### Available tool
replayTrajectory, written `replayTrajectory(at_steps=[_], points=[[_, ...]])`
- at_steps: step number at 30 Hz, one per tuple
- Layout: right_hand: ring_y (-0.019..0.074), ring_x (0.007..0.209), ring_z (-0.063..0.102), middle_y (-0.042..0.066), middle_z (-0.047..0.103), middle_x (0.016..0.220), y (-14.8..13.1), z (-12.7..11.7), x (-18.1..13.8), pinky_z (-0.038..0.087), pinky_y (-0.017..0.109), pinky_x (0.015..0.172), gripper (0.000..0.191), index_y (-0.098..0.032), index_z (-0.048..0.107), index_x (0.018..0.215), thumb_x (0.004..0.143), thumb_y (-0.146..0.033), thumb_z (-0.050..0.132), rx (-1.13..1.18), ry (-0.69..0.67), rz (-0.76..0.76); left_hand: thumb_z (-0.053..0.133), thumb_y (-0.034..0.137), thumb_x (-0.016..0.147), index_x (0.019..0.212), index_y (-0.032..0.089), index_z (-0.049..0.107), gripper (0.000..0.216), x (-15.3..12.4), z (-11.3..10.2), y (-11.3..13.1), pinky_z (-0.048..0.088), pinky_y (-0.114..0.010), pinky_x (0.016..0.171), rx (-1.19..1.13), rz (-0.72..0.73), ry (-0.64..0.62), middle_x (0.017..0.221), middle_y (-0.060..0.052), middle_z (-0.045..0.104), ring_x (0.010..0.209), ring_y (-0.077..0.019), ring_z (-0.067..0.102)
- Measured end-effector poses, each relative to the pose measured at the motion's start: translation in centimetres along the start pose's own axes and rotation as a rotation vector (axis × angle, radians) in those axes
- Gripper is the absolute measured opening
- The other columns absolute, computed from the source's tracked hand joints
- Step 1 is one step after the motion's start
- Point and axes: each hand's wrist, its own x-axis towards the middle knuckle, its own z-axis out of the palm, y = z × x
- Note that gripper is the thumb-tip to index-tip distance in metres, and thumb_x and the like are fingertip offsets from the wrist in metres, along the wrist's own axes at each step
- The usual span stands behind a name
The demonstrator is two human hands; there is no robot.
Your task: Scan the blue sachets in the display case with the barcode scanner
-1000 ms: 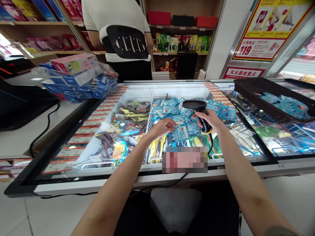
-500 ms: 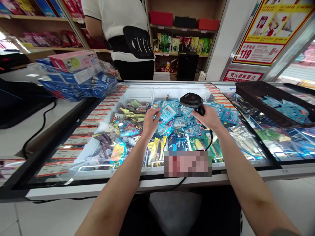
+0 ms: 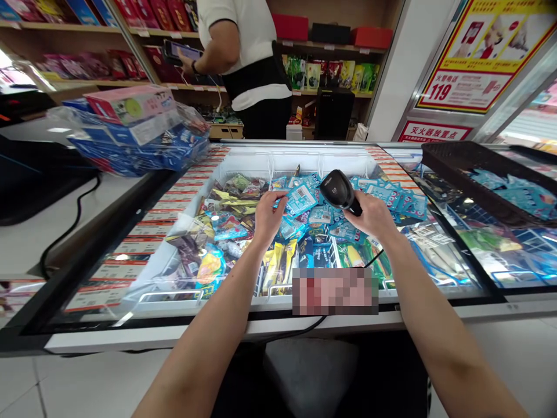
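My right hand (image 3: 372, 215) is wrapped round the handle of a black barcode scanner (image 3: 337, 188), whose head points to the left and away from me. My left hand (image 3: 270, 217) pinches the left edge of a light-blue packet (image 3: 302, 197) with a white barcode label facing up. Several more blue packets (image 3: 322, 215) lie loosely spread on the glass around and under the scanner. Below the glass, the chest freezer (image 3: 195, 313) holds wrapped ice creams (image 3: 278, 261) in wire baskets. From the scanner a black cable (image 3: 375, 258) runs down towards me.
At the left stand boxes (image 3: 134, 128) in clear plastic wrap. A dark brown tray (image 3: 483, 186) with blue packets sits on the right. Behind the freezer a person (image 3: 256, 58) holds a handheld device (image 3: 180, 52) before the shelves. A blurred patch covers the freezer's front edge.
The scanner has turned in my right hand, its head now tilted more upright. My left hand still holds the packet. The person behind has moved right and turned, bringing a handheld device into view.
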Motion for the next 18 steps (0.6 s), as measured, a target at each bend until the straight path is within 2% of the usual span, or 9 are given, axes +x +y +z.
replayTrajectory(at_steps=[5,10,14,18], points=[[0.0265,0.085,0.061,0.012,0.065,0.097,0.6,0.1,-0.3,0.047,0.035,0.070,0.041,-0.016,0.053,0.117,0.082,-0.036,0.050,-0.066,0.037,-0.004,0.044,0.040,0.088,0.107,0.022,0.061,0.030,0.0,-0.2,-0.4,0.051,-0.026,0.069,0.128,0.018,0.013,0.104,-0.004,0.063,0.095,-0.0163,0.057],[0.0266,0.082,0.061,0.013,0.066,0.096,0.6,-0.3,-0.3,0.046,0.034,0.068,0.040,-0.016,0.055,0.115,0.080,-0.035,0.052,-0.049,0.113,0.052,0.044,0.040,0.089,0.105,0.023,0.062,0.030,0.0,-0.3,-0.3,0.050,-0.029,0.074,0.159,0.022,0.049,0.101,-0.004,0.063,0.094,-0.0169,0.057],[0.0241,0.077,0.061,0.009,0.067,0.086,-0.1,-0.4,-0.1,0.045,0.034,0.067,0.032,-0.018,0.058,0.105,0.078,-0.035,0.055,0.109,0.015,0.007,0.043,0.039,0.089,0.105,0.023,0.063,0.030,0.0,-0.3,0.3,0.049,-0.027,0.071,0.171,0.040,0.031,0.099,-0.004,0.062,0.091,-0.0161,0.057],[0.0223,0.077,0.061,0.007,0.067,0.088,-1.0,-0.5,0.0,0.044,0.032,0.068,0.029,-0.021,0.057,0.102,0.079,-0.038,0.056,0.239,-0.117,-0.011,0.043,0.038,0.090,0.102,0.023,0.064,0.028,0.0,-0.4,0.9,0.047,-0.026,0.071,0.199,0.090,0.033,0.097,-0.004,0.061,0.090,-0.0158,0.057]])
